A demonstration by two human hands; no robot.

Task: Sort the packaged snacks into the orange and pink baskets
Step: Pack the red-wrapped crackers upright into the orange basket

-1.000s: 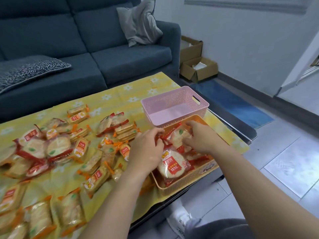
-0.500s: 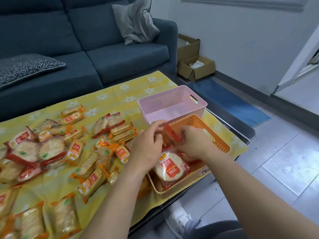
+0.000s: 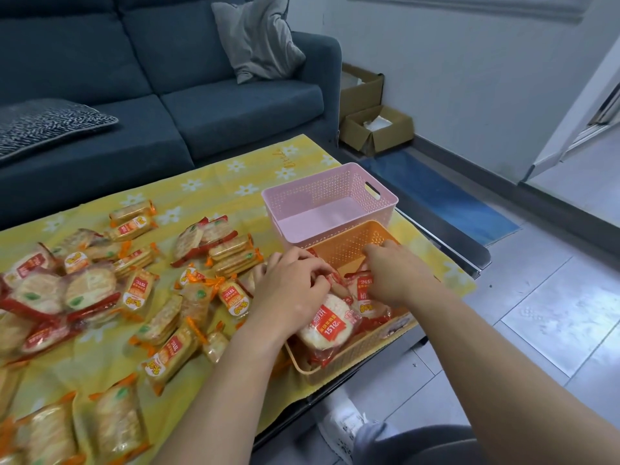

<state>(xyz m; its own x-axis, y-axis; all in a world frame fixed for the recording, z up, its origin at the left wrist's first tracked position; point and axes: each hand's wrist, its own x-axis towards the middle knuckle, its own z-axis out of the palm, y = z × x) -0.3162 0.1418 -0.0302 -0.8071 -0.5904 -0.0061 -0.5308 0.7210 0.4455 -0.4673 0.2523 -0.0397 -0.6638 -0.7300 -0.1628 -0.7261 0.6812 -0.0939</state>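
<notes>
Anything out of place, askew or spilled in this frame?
Nothing spilled or damaged. The orange basket sits right at the table's near edge, its front corner seemingly overhanging, so it could tip. The left hand grips a red pack inside it.

a dark blue sofa [image 3: 201, 105] carries a grey cushion [image 3: 258, 38]. two open cardboard boxes [image 3: 375, 129] sit by the white wall [image 3: 469, 78], beside a blue mat [image 3: 436, 199] on the grey tiled floor [image 3: 553, 313].

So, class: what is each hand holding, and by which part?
The left hand pinches a red pack by its top edge, in the orange basket. The right hand lies on another pack; its grip is hidden.
</notes>
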